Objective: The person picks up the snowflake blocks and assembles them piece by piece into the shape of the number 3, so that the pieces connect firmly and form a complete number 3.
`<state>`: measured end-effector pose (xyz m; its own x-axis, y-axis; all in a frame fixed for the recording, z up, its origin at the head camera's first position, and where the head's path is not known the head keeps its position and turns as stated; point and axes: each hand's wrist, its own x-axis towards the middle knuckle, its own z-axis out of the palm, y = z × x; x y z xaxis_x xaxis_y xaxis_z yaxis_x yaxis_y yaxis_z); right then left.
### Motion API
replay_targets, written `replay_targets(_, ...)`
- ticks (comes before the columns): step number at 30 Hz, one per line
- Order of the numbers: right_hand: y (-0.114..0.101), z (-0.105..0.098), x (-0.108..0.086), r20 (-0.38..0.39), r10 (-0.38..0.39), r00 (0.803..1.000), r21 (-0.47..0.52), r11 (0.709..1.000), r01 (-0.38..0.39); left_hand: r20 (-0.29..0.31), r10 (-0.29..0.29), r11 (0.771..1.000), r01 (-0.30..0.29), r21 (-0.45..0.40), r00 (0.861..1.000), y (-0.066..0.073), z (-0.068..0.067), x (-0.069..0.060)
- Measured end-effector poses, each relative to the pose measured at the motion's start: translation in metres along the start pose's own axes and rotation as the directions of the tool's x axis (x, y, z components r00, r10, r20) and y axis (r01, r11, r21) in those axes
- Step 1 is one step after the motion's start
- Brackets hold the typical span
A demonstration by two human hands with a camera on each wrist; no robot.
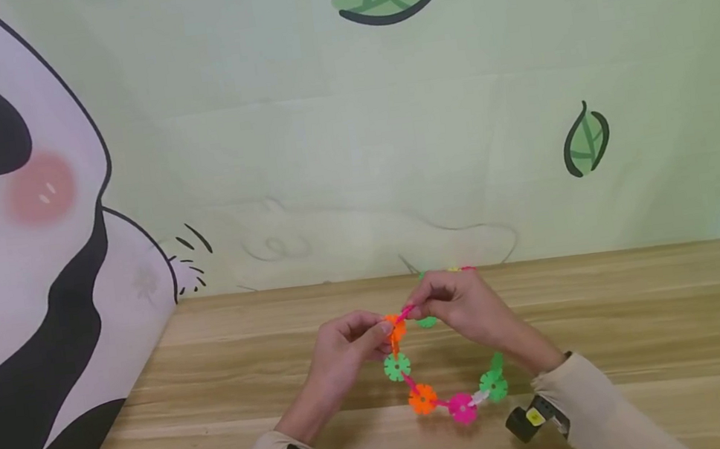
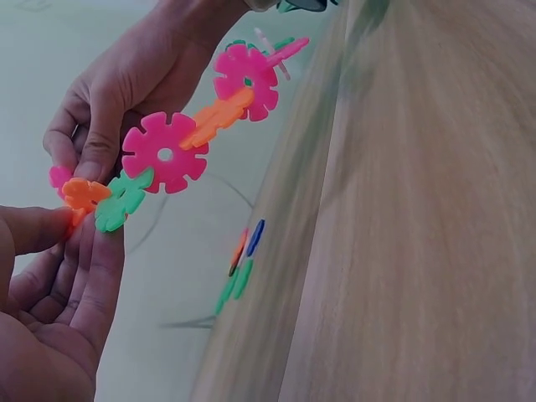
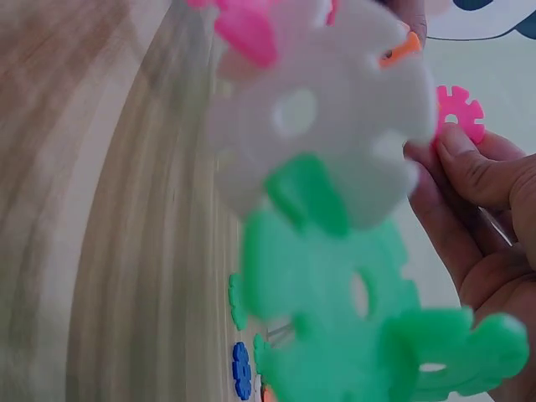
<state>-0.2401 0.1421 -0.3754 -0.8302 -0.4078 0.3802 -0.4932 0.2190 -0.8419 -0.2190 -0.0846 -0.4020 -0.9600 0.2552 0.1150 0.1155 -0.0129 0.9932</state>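
Observation:
A chain of notched plastic discs in orange, green, pink and white hangs in a curve from both hands above the table. My left hand (image 1: 347,342) pinches an orange disc (image 1: 395,329) near the chain's upper end. Between the thumb and fingers of my right hand (image 1: 471,308) is a pink disc (image 3: 460,115), which meets the orange one edge to edge. Lower down hang a green disc (image 1: 397,367), an orange disc (image 1: 423,399) and a pink disc (image 1: 463,408). In the right wrist view a white disc (image 3: 243,126) and green discs (image 3: 335,293) loom close and blurred.
More loose discs lie at the table's back edge, partly behind my right hand; a blue disc (image 3: 242,371) and a green disc (image 3: 237,301) show there. The wooden table (image 1: 253,395) meets a wall (image 1: 296,142) printed with a panda and leaves.

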Motion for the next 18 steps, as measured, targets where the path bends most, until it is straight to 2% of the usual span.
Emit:
replay_targets(7, 0.0022, -0.0011, 0.0008, 0.016, -0.021, 1.000, -0.004, 1.000, 0.021, 0.000, -0.020, 1.000, 0.020, -0.008, 1.000, -0.0034, -0.0001, 0.0009)
replay_targets(12, 0.0041, -0.0055, 0.0010, 0.069, -0.062, 0.996, 0.005, 0.998, 0.062, 0.036, -0.027, 0.999, 0.028, -0.016, 0.999, -0.0045, 0.0000, 0.0018)
replay_targets(18, 0.0023, -0.0088, 0.0015, 0.114, -0.059, 0.992, 0.006, 0.998, 0.059, 0.068, -0.024, 1.000, 0.025, -0.015, 0.997, -0.0052, 0.0002, 0.0022)
